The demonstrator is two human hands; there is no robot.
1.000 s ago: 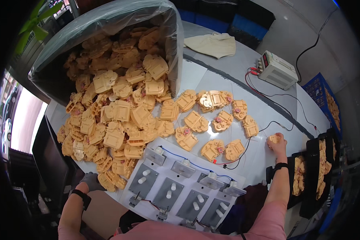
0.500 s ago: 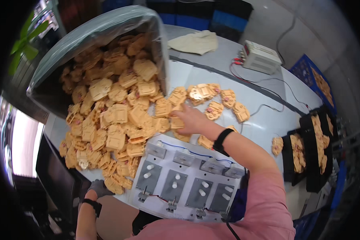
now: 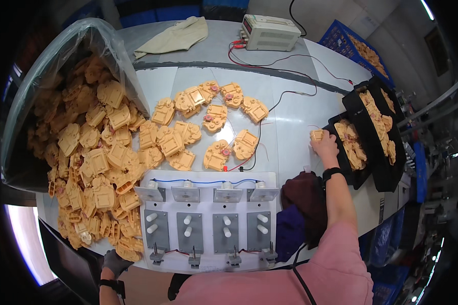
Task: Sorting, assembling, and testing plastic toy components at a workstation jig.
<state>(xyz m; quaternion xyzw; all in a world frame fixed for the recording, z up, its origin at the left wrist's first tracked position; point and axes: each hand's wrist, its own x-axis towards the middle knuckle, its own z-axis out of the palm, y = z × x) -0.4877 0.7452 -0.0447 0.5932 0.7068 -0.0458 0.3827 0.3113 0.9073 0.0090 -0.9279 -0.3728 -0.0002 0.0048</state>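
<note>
My right hand (image 3: 325, 146) reaches out to the right side of the table, its fingers closed around a small tan plastic housing (image 3: 317, 135). That housing is beside a black bin (image 3: 359, 178) with similar housings in it. My left hand (image 3: 116, 263), in a dark glove, rests at the table's near left edge, fingers loosely extended against the lowest housing (image 3: 129, 249) of a big heap. It grips nothing that I can see. The heap (image 3: 99, 168) spills from a clear plastic liner bag (image 3: 51, 66). Several more housings (image 3: 215, 118) lie spread over the middle.
A white test fixture (image 3: 208, 178) with grey plates and white pegs stands before me. Behind are a power supply (image 3: 270, 33) with red and black leads, a pale cloth (image 3: 175, 38) and a blue crate (image 3: 336, 38). Dark cloth (image 3: 303, 203) lies right of the fixture.
My right hand has left the heap's edge and moved right to the housing beside the black bin. My view has shifted right. The left hand stays by the heap's near end.
</note>
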